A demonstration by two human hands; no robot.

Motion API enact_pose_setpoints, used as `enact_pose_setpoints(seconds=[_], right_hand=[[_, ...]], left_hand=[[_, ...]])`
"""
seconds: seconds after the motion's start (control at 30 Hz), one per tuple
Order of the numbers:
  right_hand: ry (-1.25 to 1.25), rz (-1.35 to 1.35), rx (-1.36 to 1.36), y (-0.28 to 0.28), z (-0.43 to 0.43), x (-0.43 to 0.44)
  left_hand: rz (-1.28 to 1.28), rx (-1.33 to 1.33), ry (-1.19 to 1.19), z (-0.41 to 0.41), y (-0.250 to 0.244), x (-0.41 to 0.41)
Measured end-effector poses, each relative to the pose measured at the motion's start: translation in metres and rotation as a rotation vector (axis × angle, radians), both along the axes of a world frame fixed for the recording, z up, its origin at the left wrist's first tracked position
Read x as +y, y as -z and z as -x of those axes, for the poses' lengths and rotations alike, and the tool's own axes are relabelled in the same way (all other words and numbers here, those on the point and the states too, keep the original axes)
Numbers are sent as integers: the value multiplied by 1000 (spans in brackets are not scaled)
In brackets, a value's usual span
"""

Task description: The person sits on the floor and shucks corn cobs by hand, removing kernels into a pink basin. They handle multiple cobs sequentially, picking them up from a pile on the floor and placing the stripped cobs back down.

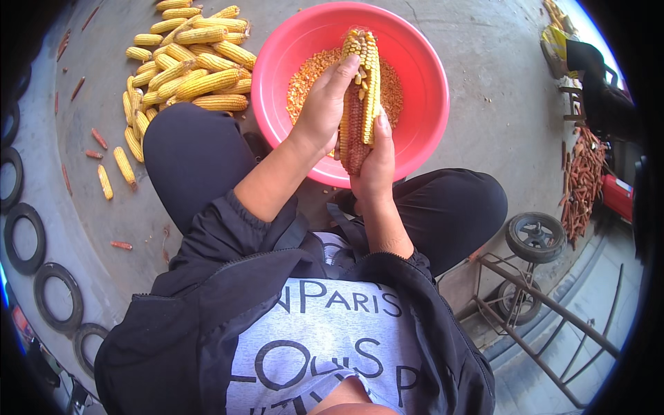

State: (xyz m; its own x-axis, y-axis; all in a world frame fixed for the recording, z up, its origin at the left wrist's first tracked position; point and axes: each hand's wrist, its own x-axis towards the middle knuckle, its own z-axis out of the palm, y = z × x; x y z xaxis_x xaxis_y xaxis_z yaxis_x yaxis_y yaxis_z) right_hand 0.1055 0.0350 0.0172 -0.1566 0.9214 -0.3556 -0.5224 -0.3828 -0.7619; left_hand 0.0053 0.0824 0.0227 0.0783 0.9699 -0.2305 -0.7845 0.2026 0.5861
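A partly shelled ear of corn is held upright over a pink plastic basin. Its lower middle shows bare reddish cob, with yellow kernel rows still on both sides and at the top. My left hand grips it from the left, the thumb pressed on kernels near the upper part; a few loose kernels lie beside that thumb. My right hand holds the lower end, its thumb along the right side. Loose orange kernels cover the bottom of the basin.
A pile of husked corn ears lies left of the basin. Bare red cobs are scattered further left, near tires along the edge. At right are a metal-framed hand cart, a heap of cobs and another person's dark-clothed leg.
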Motion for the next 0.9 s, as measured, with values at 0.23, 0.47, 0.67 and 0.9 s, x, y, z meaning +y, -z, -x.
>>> enact_pose_setpoints(seconds=[0.23, 0.47, 0.67, 0.9], right_hand=[[3, -32, -5, -1, 0, 0], [37, -44, -16, -1, 4, 0], [-9, -60, 15, -1, 0, 0], [23, -107, -99, -6, 6, 1]], left_hand=[[-1, 3, -20, 2, 8, -3], [28, 55, -58, 0, -2, -2], [10, 32, -31, 1, 9, -3], [-14, 119, -22, 1, -4, 0]])
